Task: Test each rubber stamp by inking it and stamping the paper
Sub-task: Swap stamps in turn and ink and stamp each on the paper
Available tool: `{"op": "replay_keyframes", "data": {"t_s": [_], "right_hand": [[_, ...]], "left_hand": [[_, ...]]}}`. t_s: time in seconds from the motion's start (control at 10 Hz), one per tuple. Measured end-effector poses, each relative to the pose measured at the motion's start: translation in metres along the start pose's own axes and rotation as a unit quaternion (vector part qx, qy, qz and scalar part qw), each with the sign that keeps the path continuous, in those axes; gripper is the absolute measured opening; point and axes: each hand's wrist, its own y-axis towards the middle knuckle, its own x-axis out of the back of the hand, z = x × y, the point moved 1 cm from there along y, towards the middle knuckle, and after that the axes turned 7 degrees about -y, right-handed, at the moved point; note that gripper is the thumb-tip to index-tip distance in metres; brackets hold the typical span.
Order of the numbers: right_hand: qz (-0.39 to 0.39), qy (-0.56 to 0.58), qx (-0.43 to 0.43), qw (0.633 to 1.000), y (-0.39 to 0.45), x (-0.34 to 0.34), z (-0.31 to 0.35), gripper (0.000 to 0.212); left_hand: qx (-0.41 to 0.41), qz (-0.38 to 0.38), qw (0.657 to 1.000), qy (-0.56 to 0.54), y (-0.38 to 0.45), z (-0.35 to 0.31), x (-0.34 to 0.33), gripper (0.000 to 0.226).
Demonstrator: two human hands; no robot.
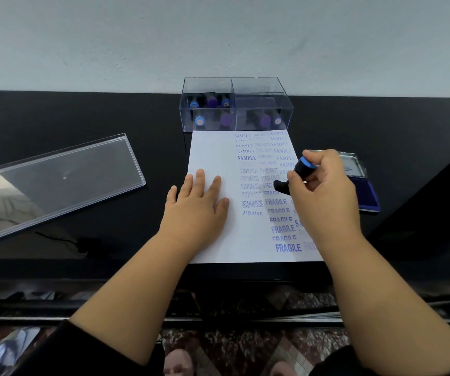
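Note:
A white sheet of paper (213, 150) lies on the black table, its right half covered with blue imprints reading SAMPLE, EXPRESS, FRAGILE and others. My left hand (196, 207) rests flat on the paper with straight fingers. My right hand (324, 194) grips a black rubber stamp with a blue cap (301, 170), tilted over the paper's right side. An open blue ink pad (364, 191) sits just right of that hand, partly hidden by it.
A clear two-compartment box (261, 85) holding several stamps with blue and purple caps stands behind the paper against the wall. Its clear lid (64, 177) lies on the table (82, 118) at the left. The table's front edge is near my body.

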Motion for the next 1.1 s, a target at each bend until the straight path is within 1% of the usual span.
{"op": "replay_keyframes", "data": {"t_s": [0.4,0.6,0.7,0.8,1.1], "right_hand": [[-0.007,-0.016,0.003,1.000,0.007,0.012,-0.007,0.021],[-0.048,-0.066,-0.015,0.997,0.017,0.033,-0.022,0.021],[-0.052,-0.094,-0.033,0.994,0.021,0.041,-0.032,0.022],[-0.052,-0.105,-0.047,0.992,0.023,0.046,-0.040,0.021],[-0.034,-0.151,-0.053,0.987,0.018,0.039,-0.044,0.024]], "left_hand": [[-0.002,-0.009,1.000,-0.010,0.000,0.001,0.000,0.054],[-0.002,-0.009,1.000,-0.013,0.001,0.001,0.001,0.053],[0.000,-0.005,1.000,-0.011,0.002,0.002,0.002,0.053],[0.002,-0.004,1.000,-0.014,0.002,0.001,0.003,0.052],[0.003,0.000,1.000,-0.013,0.003,0.001,0.003,0.052]]}}
